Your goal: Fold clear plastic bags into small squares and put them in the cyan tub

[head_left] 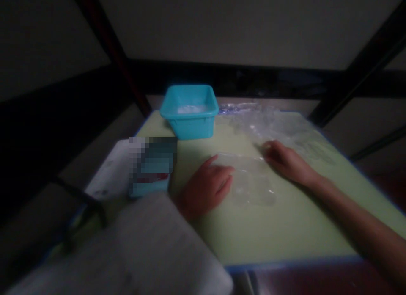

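Observation:
A flat, clear plastic bag point(253, 187) lies on the table between my hands. My left hand point(206, 189) is at its left side, thumb and index finger drawn together on the film near the upper left part. My right hand point(282, 159) rests just beyond the bag's upper right corner with its fingers curled closed. Whether anything is pinched in those fingers is too blurred to make out. Behind the right hand spreads a loose heap of clear plastic bags point(269, 123).
A turquoise plastic basket point(193, 128) with whitish contents stands at the table's far left. Left of my left hand lie a phone-like, pixelated object point(155, 164) and white paper point(111, 170). The yellow-green table point(285, 235) has a blue edge. Dark metal bars flank it.

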Demonstrator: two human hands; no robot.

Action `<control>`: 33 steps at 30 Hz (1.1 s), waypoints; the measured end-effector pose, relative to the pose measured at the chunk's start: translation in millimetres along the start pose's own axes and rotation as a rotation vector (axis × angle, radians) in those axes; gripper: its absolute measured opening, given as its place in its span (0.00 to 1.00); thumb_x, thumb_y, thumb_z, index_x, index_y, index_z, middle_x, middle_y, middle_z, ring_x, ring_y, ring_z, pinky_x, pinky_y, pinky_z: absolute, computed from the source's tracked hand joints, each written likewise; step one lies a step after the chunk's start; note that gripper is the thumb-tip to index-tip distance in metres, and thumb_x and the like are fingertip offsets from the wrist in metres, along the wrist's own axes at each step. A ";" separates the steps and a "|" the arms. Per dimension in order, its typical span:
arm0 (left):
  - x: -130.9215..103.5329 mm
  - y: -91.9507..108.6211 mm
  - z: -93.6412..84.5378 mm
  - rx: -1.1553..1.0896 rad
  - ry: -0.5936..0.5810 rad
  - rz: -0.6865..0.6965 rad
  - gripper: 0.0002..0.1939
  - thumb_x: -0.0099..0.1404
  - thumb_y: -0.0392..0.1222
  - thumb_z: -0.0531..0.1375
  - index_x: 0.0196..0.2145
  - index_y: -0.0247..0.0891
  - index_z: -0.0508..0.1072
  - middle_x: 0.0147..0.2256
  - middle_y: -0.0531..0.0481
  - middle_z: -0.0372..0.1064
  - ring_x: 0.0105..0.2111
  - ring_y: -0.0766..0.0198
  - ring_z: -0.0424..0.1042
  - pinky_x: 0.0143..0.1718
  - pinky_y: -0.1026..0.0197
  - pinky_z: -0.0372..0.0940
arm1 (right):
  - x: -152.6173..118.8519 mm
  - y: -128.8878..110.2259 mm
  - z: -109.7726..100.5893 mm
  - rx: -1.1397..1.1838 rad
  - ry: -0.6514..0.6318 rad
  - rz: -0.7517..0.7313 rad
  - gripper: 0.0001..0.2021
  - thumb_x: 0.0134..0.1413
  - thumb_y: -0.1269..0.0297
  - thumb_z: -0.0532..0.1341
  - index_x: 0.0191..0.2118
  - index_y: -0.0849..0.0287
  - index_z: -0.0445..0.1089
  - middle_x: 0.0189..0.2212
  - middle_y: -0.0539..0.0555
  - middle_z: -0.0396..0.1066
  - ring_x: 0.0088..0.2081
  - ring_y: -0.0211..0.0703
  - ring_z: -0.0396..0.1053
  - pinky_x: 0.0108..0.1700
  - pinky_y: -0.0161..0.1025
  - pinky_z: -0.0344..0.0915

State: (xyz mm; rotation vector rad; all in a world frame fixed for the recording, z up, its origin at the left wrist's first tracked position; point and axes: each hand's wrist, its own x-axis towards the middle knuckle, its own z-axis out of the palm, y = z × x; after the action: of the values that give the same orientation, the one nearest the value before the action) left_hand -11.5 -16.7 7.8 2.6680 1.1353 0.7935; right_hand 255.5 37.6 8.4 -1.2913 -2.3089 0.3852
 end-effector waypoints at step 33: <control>1.9 -15.0 -0.3 0.176 -0.092 -0.146 0.14 0.69 0.34 0.45 0.48 0.35 0.65 0.48 0.45 0.70 0.52 0.59 0.66 0.63 0.37 0.30 | -28.4 -45.1 -3.0 0.473 -0.489 -0.006 0.03 0.50 0.72 0.56 0.31 0.58 0.62 0.25 0.48 0.65 0.25 0.34 0.62 0.25 0.31 0.59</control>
State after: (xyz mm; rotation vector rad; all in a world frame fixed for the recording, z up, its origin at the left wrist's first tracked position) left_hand -20.0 -4.9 4.1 2.6866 1.4171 0.5649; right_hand 237.1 -10.1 24.1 -1.0284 -2.3770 1.2780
